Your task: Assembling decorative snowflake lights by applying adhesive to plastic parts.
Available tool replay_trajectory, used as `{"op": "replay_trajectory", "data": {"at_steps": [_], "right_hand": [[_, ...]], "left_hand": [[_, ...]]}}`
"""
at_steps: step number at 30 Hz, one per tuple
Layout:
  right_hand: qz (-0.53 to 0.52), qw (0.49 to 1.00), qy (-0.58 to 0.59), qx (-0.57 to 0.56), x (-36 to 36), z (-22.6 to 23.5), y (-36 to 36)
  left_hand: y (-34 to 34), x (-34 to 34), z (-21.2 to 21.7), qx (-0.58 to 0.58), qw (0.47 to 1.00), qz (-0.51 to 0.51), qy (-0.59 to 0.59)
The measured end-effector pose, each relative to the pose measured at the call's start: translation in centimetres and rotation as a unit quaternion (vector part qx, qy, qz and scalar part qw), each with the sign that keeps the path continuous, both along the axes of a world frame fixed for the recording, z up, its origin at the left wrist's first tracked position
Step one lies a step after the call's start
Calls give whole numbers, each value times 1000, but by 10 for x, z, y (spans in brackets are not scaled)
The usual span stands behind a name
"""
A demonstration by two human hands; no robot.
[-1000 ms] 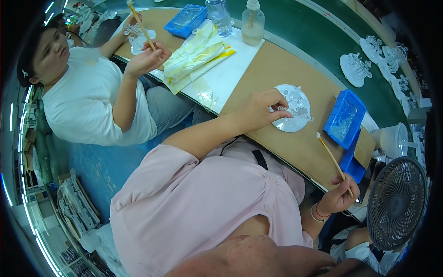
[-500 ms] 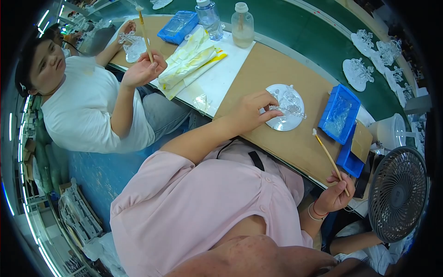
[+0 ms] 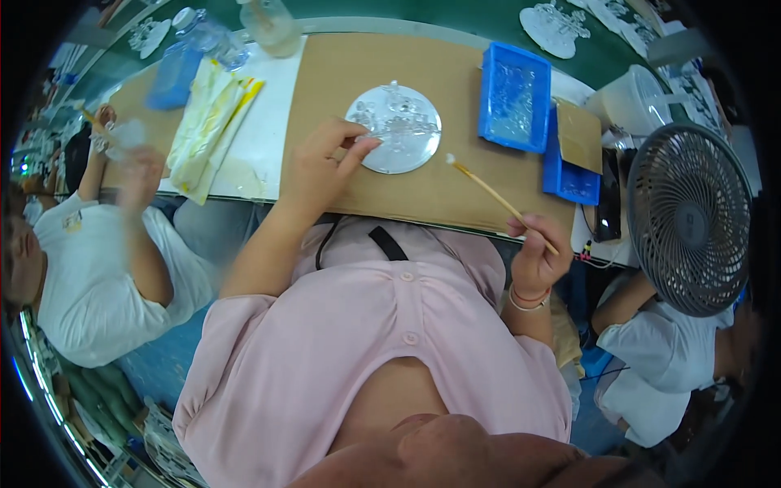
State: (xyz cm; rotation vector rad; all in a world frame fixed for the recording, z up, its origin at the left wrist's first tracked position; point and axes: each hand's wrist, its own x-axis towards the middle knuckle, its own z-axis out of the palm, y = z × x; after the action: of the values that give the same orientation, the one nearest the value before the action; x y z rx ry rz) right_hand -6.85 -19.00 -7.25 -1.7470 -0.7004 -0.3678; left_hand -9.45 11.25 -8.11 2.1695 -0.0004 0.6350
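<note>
My left hand (image 3: 321, 167) rests on the brown desk (image 3: 455, 191), its fingers (image 3: 358, 149) pressed on the rim of the round clear disc (image 3: 394, 128); my right hand (image 3: 537, 252) pinches a thin stick (image 3: 500, 199), its white tip just beside the disc, not yet touching; I judge the dabbing unfinished.

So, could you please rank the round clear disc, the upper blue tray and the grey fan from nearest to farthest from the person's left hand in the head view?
1. Round clear disc: touched by the left hand, just right of it.
2. Upper blue tray: farther right on the brown board.
3. Grey fan: far right, past the table edge.
</note>
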Motion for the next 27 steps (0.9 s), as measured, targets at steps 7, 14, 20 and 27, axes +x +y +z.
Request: {"op": "replay_trajectory", "data": {"at_steps": [7,14,20,27], "right_hand": [[6,993,-38,-115,14,2,26],[80,969,-130,-193,34,17,47],[172,955,-133,-203,29,27,49],[163,958,-135,-196,34,26,58]], "left_hand": [[-5,-7,2,0,1000,8,13],[-4,-3,-3,-2,1000,16,-11],[-4,0,-1,-15,1000,9,-21],[-4,-1,-2,-16,1000,6,-25]]}}
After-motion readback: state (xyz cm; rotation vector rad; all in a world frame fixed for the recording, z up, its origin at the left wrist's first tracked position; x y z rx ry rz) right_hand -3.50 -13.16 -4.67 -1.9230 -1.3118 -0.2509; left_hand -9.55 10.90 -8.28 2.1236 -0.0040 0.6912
